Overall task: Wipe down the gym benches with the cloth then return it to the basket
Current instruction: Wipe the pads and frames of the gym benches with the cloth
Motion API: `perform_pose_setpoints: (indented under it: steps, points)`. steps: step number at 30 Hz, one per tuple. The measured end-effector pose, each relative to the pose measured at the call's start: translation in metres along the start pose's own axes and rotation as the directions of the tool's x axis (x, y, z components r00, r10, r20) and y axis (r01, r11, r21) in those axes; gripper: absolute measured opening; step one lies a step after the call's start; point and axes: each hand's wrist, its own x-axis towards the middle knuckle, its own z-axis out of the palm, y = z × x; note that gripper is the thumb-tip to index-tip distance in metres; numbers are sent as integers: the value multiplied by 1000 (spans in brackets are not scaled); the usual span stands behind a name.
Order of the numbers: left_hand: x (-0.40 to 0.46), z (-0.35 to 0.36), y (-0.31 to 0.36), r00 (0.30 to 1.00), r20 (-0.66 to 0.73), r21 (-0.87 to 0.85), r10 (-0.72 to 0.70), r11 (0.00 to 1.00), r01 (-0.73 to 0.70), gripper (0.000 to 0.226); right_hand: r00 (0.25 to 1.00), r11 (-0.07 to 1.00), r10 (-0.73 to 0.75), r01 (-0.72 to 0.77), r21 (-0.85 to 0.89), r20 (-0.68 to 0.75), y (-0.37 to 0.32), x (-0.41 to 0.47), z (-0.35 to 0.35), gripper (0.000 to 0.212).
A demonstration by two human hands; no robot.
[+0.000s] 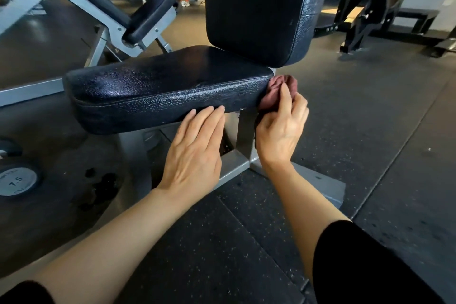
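Right hand point(280, 128) pinches the bunched reddish cloth point(277, 92) against the seat pad point(167, 86)'s right end, left hand point(195, 150) flat and open on its near edge; looks soft, light, grabbable anywhere.

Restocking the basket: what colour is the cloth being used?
The cloth is a dusty reddish-pink, bunched in the right hand; head view.

The only thing I can read is "7.5", printed in dark numerals on the round grey end of a dumbbell point(17, 179) lying on the floor down at my left. There is smaller lettering curved along that same face above and below the number, but it is too blurred for me to make out.
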Motion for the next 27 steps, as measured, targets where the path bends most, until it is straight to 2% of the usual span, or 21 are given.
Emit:
perform_pose_setpoints:
  steps: [2,6,10,14,19,24,27]
  points:
    - [3,3,2,1000,0,-1,2,1000,-2,68,1000,999,-18,18,48,-2,-2,-5,6,53]
    - [12,11,16,1000,5,-40,2,999,-2,66,979,984,-90,59,168,184,-6,-46,7,49]
    - [22,18,21,999,-7,-69,39,997,-39,62,994,982,6,-26,186,109,-2,-30,3,49]
    - [38,9,28,1000,-14,-150,27,988,-28,52,955,988,-30,-17,155,295,-4,-17,-17,47]
    - [84,-39,41,999,33,-285,7,959,2,49,961,983,91,-128,129,260,-21,25,-66,48]
    - [132,-89,42,988,151,-354,-17,932,70,65,965,992,119,-106,-67,232,-40,86,-99,38]
    - [161,-108,39,964,250,-361,-89,915,179,75,969,988,138,-118,-104,204,-55,124,-105,38]
